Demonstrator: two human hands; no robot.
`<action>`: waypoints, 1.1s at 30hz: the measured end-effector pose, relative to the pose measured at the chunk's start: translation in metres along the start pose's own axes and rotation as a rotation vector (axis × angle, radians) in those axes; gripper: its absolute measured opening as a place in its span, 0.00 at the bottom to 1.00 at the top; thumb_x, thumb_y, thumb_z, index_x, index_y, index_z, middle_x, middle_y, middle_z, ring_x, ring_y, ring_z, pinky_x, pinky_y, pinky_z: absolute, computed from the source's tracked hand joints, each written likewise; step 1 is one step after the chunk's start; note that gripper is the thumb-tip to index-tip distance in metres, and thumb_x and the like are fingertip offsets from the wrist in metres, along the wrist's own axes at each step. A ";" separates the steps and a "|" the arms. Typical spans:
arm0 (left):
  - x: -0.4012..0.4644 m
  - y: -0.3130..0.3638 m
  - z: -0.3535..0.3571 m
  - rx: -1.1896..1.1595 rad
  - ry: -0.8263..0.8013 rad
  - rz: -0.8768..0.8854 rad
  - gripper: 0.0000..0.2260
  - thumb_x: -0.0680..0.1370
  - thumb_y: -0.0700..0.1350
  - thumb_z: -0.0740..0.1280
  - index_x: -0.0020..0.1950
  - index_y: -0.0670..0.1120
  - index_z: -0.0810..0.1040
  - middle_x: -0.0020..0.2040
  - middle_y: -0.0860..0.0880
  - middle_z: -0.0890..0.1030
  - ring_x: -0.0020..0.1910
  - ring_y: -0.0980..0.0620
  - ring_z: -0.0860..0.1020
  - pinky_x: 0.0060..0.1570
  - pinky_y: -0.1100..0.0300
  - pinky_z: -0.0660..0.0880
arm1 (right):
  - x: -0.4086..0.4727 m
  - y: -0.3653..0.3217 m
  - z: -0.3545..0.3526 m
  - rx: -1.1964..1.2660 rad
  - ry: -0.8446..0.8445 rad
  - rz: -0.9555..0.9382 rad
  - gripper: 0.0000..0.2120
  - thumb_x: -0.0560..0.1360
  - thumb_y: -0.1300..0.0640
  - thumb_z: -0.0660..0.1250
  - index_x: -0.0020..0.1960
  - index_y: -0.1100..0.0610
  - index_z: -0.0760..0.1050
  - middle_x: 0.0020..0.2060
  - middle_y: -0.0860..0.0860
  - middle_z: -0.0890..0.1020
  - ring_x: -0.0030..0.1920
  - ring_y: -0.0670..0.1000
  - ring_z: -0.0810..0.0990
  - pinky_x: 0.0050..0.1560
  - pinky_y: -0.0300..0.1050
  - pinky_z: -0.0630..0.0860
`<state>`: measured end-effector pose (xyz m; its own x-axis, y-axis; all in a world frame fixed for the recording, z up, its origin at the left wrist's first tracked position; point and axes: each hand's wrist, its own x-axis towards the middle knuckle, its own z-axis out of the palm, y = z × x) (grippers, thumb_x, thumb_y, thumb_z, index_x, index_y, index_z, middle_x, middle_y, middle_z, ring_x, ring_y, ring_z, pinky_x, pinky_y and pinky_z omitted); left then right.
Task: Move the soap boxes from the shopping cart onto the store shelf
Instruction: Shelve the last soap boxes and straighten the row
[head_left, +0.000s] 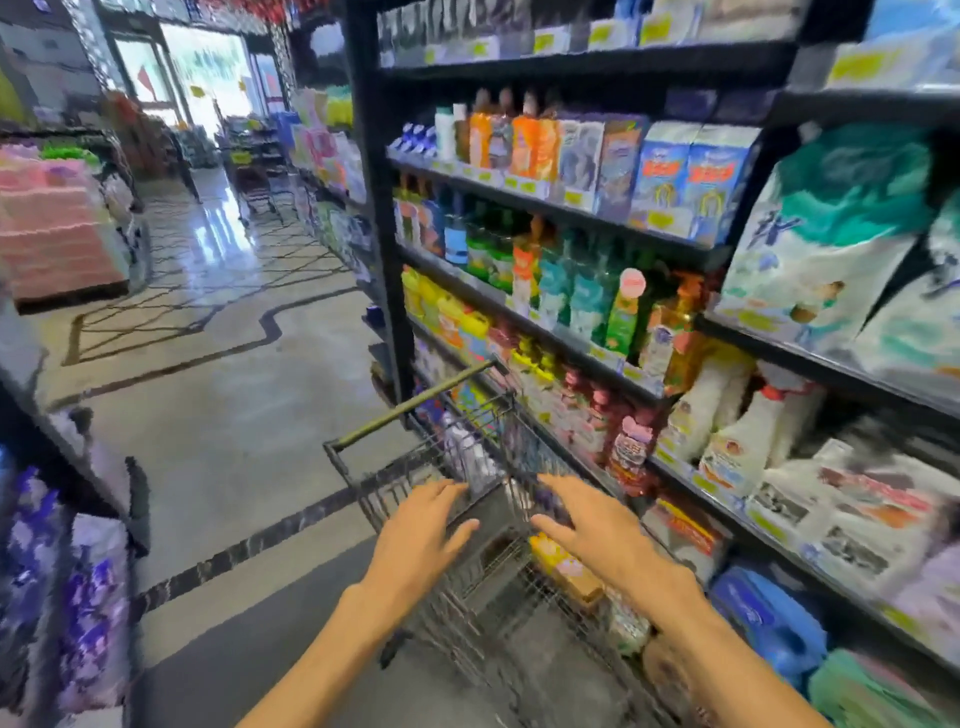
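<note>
Shop aisle, store shelf beside; both hands empty, fingers spread; yellow soap box lies just under right hand; left hand farther.

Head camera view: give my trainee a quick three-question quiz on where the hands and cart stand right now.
1. True or false: the left hand is gripping the olive-green bar handle of the grey wire shopping cart.
2. Multiple choice: the black metal store shelf stands on which side of the cart? A) left B) right C) behind the person
3. Fill in: the yellow-and-orange box lies inside the cart just below the ____ hand.

Key:
1. False; both hands hover open over the basket, holding nothing.
2. B
3. right
</note>
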<state>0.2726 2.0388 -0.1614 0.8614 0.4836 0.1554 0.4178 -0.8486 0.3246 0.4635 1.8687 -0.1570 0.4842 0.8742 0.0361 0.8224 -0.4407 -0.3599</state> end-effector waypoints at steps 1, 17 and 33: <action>0.023 -0.003 0.007 -0.006 -0.033 0.046 0.25 0.82 0.60 0.60 0.75 0.48 0.68 0.72 0.50 0.73 0.71 0.48 0.71 0.67 0.53 0.70 | 0.008 0.009 0.000 0.003 0.009 0.058 0.29 0.78 0.34 0.60 0.75 0.43 0.62 0.69 0.44 0.74 0.67 0.48 0.75 0.59 0.49 0.77; 0.263 -0.022 0.211 -0.144 -0.537 0.244 0.23 0.81 0.58 0.63 0.73 0.49 0.71 0.65 0.47 0.79 0.60 0.46 0.78 0.54 0.52 0.76 | 0.062 0.158 0.096 0.103 -0.056 0.757 0.28 0.78 0.37 0.61 0.74 0.48 0.67 0.68 0.48 0.76 0.67 0.50 0.75 0.63 0.46 0.72; 0.336 -0.122 0.558 -0.142 -0.701 -0.066 0.24 0.77 0.58 0.69 0.61 0.40 0.74 0.56 0.37 0.78 0.57 0.35 0.77 0.52 0.46 0.75 | 0.116 0.234 0.325 0.458 -0.014 1.143 0.22 0.78 0.47 0.66 0.68 0.56 0.74 0.63 0.53 0.79 0.64 0.55 0.78 0.63 0.45 0.69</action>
<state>0.6718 2.1846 -0.6692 0.8382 0.2406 -0.4894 0.4750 -0.7628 0.4387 0.6150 1.9331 -0.5399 0.8514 0.0361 -0.5233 -0.2544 -0.8441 -0.4720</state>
